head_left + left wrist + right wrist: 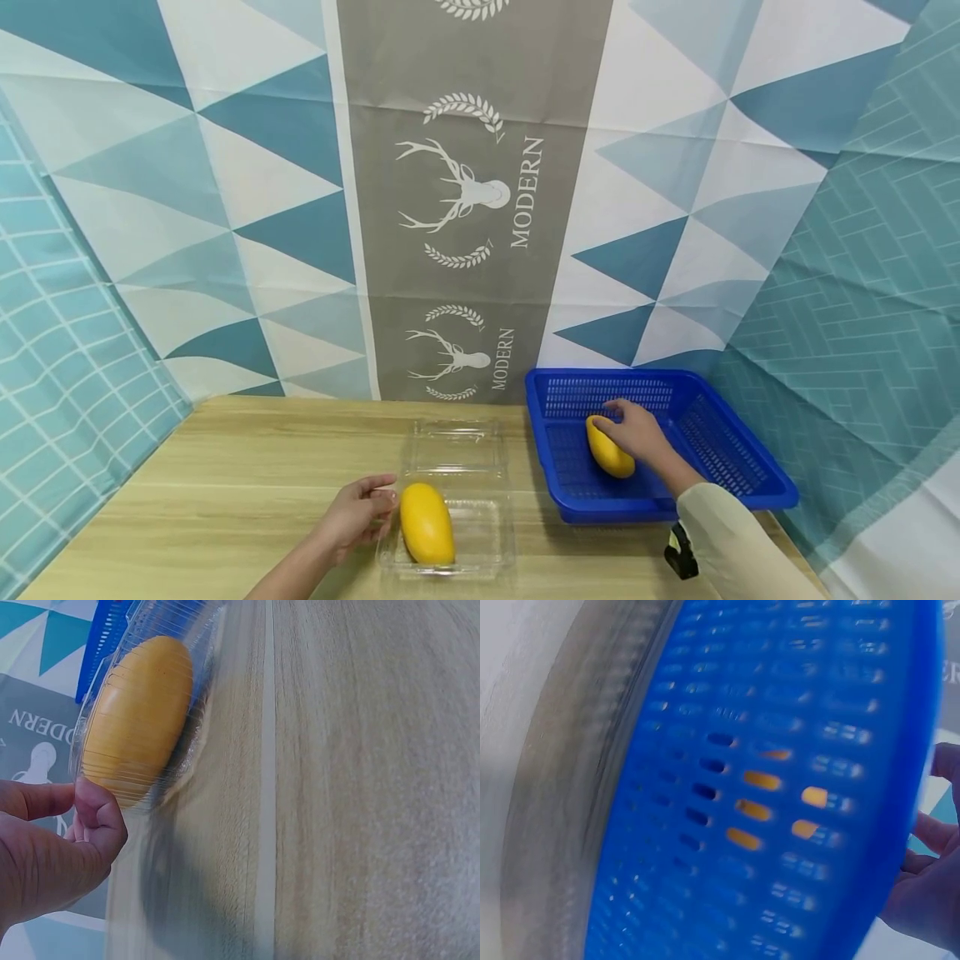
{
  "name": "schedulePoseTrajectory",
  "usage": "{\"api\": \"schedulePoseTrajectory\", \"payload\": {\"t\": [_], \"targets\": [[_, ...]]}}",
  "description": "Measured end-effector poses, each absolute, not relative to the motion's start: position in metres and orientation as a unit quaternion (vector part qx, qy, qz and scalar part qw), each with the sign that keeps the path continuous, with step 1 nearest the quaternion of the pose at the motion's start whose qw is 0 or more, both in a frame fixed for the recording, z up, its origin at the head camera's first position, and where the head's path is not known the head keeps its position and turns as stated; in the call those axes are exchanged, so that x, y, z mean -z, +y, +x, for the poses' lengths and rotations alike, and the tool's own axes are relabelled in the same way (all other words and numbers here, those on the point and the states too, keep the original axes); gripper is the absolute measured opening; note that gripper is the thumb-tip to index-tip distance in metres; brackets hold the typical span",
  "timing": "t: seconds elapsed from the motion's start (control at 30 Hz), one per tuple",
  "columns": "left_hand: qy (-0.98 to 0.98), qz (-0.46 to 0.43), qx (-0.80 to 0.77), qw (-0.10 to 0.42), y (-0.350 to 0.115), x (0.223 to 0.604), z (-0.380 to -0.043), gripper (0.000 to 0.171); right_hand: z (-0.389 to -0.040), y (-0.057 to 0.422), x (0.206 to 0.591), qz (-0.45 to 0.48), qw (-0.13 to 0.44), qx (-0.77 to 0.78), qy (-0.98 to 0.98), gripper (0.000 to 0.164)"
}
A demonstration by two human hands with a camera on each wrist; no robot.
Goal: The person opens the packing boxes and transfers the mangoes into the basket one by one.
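Observation:
A yellow mango [427,525] lies in the left side of a clear plastic clamshell container [483,533], whose lid [456,446] is folded back away from me. My left hand [356,515] is at the container's left edge; in the left wrist view its thumb and finger pinch the rim close to the mango [142,712]. Inside a blue plastic basket [551,471] lies a second mango [611,447]. My right hand [637,433] reaches over that mango with fingers extended, thumb by its upper end. Through the basket wall [780,862] the right wrist view shows only bits of yellow.
Both containers stand on a wood-grain table [247,483], the basket at the right and the clear container near the front middle. A patterned cloth [457,250] hangs behind the table. A dark strap [681,552] is on the right wrist.

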State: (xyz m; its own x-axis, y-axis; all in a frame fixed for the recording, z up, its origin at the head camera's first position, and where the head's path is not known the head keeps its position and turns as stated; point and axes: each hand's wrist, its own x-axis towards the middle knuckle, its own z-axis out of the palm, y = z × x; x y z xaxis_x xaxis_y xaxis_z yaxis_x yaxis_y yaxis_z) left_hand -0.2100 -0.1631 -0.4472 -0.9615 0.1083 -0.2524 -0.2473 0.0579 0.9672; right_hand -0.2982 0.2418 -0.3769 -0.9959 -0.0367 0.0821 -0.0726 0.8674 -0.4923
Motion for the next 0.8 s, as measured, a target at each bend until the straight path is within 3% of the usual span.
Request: {"api": "schedulePoseTrajectory", "payload": {"t": [0.8], "targets": [[0.717, -0.044, -0.684, 0.123, -0.164, 0.449, -0.210, 0.053, -0.267, 0.197, 0.347, 0.054, 0.048, -0.330, -0.941, 0.041]]}}
